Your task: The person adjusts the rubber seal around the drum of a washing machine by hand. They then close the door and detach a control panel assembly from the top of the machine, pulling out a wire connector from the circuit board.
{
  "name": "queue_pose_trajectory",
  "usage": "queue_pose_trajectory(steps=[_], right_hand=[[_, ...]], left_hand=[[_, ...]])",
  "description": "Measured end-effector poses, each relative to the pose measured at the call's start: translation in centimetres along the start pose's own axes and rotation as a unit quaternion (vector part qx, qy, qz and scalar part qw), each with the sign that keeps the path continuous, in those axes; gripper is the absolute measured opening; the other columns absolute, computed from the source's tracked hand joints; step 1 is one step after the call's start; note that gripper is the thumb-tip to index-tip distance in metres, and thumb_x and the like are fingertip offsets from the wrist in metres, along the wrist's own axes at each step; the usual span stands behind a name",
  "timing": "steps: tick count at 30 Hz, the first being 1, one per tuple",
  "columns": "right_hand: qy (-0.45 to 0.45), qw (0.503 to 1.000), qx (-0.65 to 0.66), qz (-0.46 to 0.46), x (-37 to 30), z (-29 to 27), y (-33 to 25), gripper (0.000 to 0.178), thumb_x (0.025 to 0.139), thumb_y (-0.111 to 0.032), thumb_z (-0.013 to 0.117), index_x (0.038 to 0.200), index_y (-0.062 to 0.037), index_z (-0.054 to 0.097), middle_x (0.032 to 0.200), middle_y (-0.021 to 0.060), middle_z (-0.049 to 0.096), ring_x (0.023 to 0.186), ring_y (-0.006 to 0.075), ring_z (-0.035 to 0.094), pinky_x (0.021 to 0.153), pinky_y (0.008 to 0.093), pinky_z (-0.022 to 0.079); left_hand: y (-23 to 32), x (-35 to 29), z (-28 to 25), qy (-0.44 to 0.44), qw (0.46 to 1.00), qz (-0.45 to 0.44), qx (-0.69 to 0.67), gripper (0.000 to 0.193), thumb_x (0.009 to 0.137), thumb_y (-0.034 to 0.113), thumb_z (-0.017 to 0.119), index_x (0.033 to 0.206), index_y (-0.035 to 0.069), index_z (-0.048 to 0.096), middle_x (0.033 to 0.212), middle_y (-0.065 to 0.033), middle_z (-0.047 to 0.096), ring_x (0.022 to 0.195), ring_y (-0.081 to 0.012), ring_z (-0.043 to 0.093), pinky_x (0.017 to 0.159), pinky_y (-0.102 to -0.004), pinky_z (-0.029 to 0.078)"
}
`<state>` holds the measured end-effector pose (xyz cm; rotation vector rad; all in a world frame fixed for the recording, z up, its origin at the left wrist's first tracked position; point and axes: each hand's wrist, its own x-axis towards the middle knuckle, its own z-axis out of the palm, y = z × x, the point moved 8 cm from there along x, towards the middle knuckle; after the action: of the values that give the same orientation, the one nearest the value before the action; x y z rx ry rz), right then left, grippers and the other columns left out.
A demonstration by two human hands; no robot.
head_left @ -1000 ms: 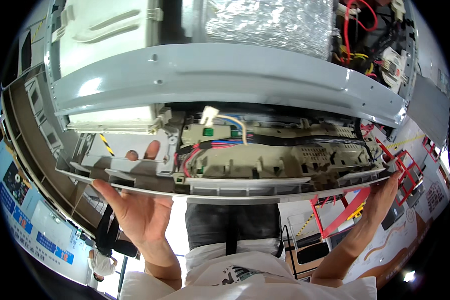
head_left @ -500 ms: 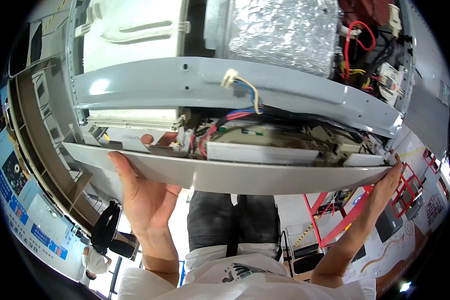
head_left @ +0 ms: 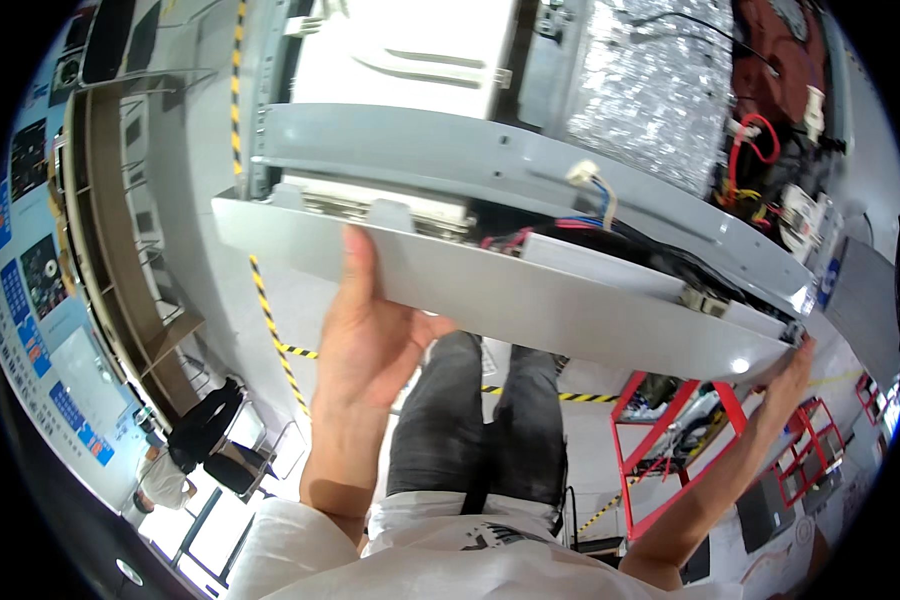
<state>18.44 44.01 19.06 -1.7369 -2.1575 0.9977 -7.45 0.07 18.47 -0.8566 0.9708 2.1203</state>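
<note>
A long light-grey control panel spans the front of an opened appliance, just below its grey metal crossbar. My left hand grips the panel's left part, thumb on the front face and the other fingers beneath, partly hidden. At the far right end, my right hand holds the panel by its edge. Behind the panel run black, red and blue wires beside a white plastic strip. A loose white connector rests over the crossbar on blue and cream wires.
Silver foil-like insulation, a white housing and red and yellow wiring fill the appliance's inside. A red metal frame stands at lower right. A wooden shelf unit and a seated person are at left.
The panel now sits closer against the crossbar on its left side, its front face turned more into view. The appliance has shifted rightward in the picture. Both hands keep their hold.
</note>
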Motion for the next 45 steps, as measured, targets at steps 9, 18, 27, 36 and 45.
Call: queue_pose_trajectory(steps=[9,18,27,36,45], right_hand=[[0.005,0.997,-0.041,-0.070,-1.2,0.8,-3.1,0.055,0.102,-0.044,0.034,0.120,0.0030,0.056,0.115,0.0157,0.060,0.108,0.0239,0.053,0.097,0.0331,0.038],[0.132,0.957,-0.104,-0.238,-6.8,-0.6,-13.0,0.033,0.097,-0.023,0.049,0.121,-0.0015,0.056,0.112,0.0167,0.060,0.100,0.0308,0.058,0.090,0.0362,0.044],[-0.313,0.788,-0.131,-0.514,-14.0,13.5,-24.9,0.040,0.079,-0.015,0.069,0.116,-0.0023,0.062,0.109,0.0162,0.058,0.099,0.0346,0.054,0.085,0.0396,0.046],[-0.449,0.722,-0.210,-0.483,-15.1,14.1,-25.5,0.070,0.067,-0.038,0.076,0.122,0.0001,0.057,0.112,0.0176,0.059,0.100,0.0363,0.057,0.084,0.0392,0.048],[-0.508,0.711,-0.181,-0.451,-14.9,16.0,-22.9,0.082,0.079,-0.038,0.070,0.135,0.0105,0.035,0.123,0.0283,0.052,0.111,0.0440,0.052,0.094,0.0439,0.043]], left_hand=[[-0.1,0.3,-0.4,-0.013,1.000,0.003,0.007,0.058,0.092,0.058,0.048,0.126,0.010,0.051,0.127,-0.0130,0.055,0.115,-0.0316,0.056,0.085,-0.0489,0.053],[0.0,-0.9,-1.2,0.056,0.997,0.046,0.010,0.050,0.090,0.057,0.053,0.112,0.013,0.060,0.121,-0.0165,0.057,0.109,-0.0272,0.057,0.081,-0.0427,0.054],[-0.2,-0.5,-2.0,0.015,0.999,0.039,-0.018,0.049,0.092,0.053,0.053,0.111,0.009,0.061,0.132,-0.0213,0.049,0.121,-0.0325,0.050,0.088,-0.0503,0.052],[-0.7,-0.6,-1.9,0.024,0.999,0.039,-0.017,0.058,0.091,0.059,0.048,0.125,0.013,0.049,0.127,-0.0193,0.051,0.101,-0.0291,0.060,0.079,-0.0419,0.054],[-0.6,-0.7,-1.2,0.035,0.998,0.053,-0.006,0.056,0.092,0.059,0.047,0.125,0.014,0.048,0.126,-0.0190,0.051,0.104,-0.0293,0.059,0.079,-0.0430,0.054]])
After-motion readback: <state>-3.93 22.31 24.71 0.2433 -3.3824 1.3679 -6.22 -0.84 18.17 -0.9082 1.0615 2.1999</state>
